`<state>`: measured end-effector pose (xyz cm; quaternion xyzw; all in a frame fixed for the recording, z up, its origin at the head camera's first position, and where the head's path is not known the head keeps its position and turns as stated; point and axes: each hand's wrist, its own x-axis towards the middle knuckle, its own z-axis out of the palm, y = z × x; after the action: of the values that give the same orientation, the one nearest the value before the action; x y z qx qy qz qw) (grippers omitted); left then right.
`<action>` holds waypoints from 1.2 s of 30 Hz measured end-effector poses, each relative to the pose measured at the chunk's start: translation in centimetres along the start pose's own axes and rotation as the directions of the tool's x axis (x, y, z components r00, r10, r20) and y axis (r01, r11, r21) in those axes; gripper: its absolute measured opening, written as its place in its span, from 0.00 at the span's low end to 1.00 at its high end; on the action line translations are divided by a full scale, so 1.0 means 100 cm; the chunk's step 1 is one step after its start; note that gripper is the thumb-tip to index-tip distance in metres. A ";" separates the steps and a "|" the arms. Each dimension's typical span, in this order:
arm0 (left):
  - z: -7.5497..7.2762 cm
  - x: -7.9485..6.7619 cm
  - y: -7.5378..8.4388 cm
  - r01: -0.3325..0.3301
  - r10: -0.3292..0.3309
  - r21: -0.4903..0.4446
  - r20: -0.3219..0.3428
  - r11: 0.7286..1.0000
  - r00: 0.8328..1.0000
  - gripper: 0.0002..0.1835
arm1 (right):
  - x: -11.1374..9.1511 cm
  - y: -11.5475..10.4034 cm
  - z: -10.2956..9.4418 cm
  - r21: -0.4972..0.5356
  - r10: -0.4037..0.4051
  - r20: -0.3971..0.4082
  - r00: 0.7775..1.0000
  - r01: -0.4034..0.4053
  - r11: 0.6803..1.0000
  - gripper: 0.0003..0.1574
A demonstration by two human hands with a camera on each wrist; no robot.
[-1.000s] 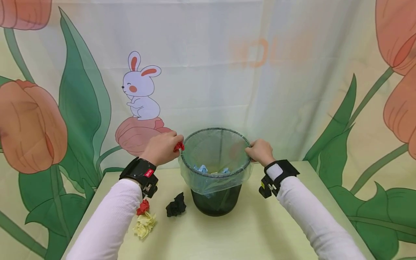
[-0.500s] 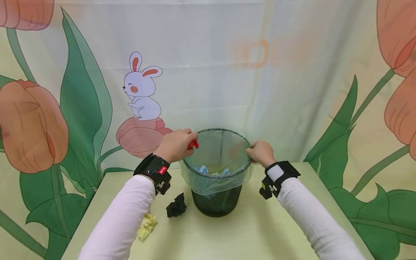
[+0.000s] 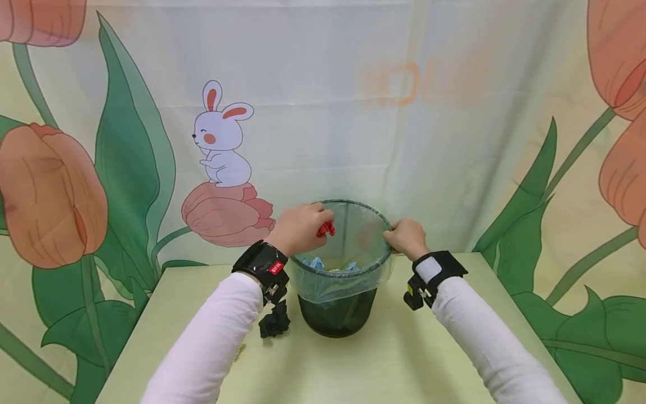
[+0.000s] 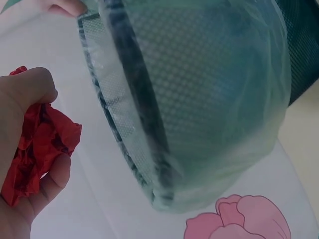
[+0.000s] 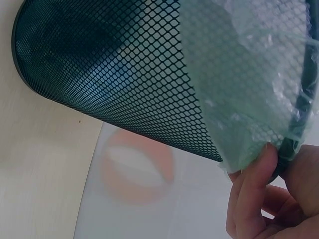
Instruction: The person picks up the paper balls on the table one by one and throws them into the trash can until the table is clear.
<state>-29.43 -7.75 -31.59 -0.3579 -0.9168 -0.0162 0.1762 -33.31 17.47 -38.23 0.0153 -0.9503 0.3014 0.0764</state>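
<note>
My left hand [image 3: 303, 227] holds a crumpled ball of shiny red paper [image 4: 47, 144] above the left part of the bin's mouth, fingers curled round it. On the table stands a dark mesh wastebasket [image 3: 335, 314], lined with a thin translucent green bag [image 5: 239, 84] folded over its rim. My right hand [image 3: 407, 237] pinches that rim and bag at the right side, thumb and fingers on either side in the right wrist view. Crumpled blue paper [image 3: 317, 264] shows inside the basket.
A crumpled black paper ball [image 3: 275, 321] lies on the table [image 3: 393, 370] left of the basket. Part of a yellow paper piece [image 3: 239, 352] peeks out beside my left sleeve. Behind the table hangs a curtain [image 3: 313, 123] printed with a rabbit and tulips.
My left hand has moved right with the red paper, from the basket's left rim to over its opening. My left forearm now covers most of the yellow paper. The right hand stays at the rim.
</note>
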 end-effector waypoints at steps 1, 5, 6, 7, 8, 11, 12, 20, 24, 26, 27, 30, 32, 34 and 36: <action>0.000 0.001 0.003 -0.004 0.004 0.002 0.006 1.000 1.000 0.05 | 0.000 -0.001 -0.001 0.001 0.004 0.002 1.000 -0.004 1.000 0.26; 0.000 0.004 0.012 -0.008 0.008 -0.002 0.033 1.000 0.999 0.05 | -0.009 -0.010 -0.009 -0.004 0.014 0.028 1.000 -0.014 1.000 0.26; 0.000 0.005 0.014 -0.010 0.010 -0.006 0.037 1.000 0.999 0.05 | -0.011 -0.011 -0.010 -0.007 0.000 0.024 1.000 0.000 1.000 0.27; 0.000 0.006 0.016 -0.012 0.013 -0.008 0.038 1.000 0.999 0.05 | -0.013 -0.012 -0.011 -0.009 -0.005 0.024 1.000 0.005 1.000 0.27; 0.000 0.007 0.017 -0.017 0.017 -0.009 0.039 1.000 0.999 0.05 | -0.014 -0.014 -0.012 -0.013 -0.007 0.025 1.000 0.007 1.000 0.27; 0.002 0.009 0.022 -0.034 0.034 -0.013 0.033 0.999 0.999 0.05 | -0.016 -0.014 -0.012 -0.017 -0.017 0.020 1.000 0.018 1.000 0.27; 0.003 0.010 0.023 -0.037 0.037 -0.013 0.035 0.999 0.999 0.05 | -0.015 -0.014 -0.012 -0.017 -0.012 0.018 1.000 0.012 1.000 0.27; 0.006 0.012 0.027 -0.046 0.048 -0.033 0.039 0.998 0.998 0.05 | -0.011 -0.012 -0.010 -0.005 -0.010 0.026 1.000 0.010 1.000 0.27; 0.006 0.012 0.027 -0.043 0.045 -0.032 0.043 0.999 0.998 0.06 | -0.011 -0.013 -0.011 -0.010 -0.006 0.028 1.000 0.007 1.000 0.27; 0.007 0.011 0.027 -0.045 0.046 -0.030 0.046 0.999 0.998 0.07 | -0.012 -0.013 -0.011 -0.010 -0.004 0.028 1.000 0.004 1.000 0.27; 0.007 0.011 0.027 -0.047 0.048 -0.029 0.047 0.998 0.998 0.08 | -0.012 -0.013 -0.011 -0.010 -0.001 0.028 1.000 0.001 1.000 0.27; 0.009 0.011 0.026 -0.055 0.056 -0.028 0.050 0.998 0.997 0.09 | -0.012 -0.014 -0.011 -0.010 0.002 0.028 1.000 -0.002 1.000 0.27; 0.010 0.011 0.026 -0.059 0.060 -0.030 0.052 0.998 0.997 0.09 | -0.012 -0.014 -0.011 -0.010 0.007 0.026 1.000 -0.007 1.000 0.27; 0.010 0.011 0.026 -0.058 0.060 -0.035 0.052 0.998 0.997 0.11 | -0.012 -0.013 -0.010 -0.012 0.007 0.025 1.000 -0.007 1.000 0.26; 0.011 0.011 0.026 -0.052 0.054 -0.044 0.051 0.998 0.997 0.13 | -0.011 -0.013 -0.010 -0.015 0.006 0.024 1.000 -0.005 1.000 0.26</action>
<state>-28.80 -4.90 -32.47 -0.3860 -0.9107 -0.0219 0.1450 -31.96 16.98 -36.86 0.0157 -0.9533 0.2946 0.0642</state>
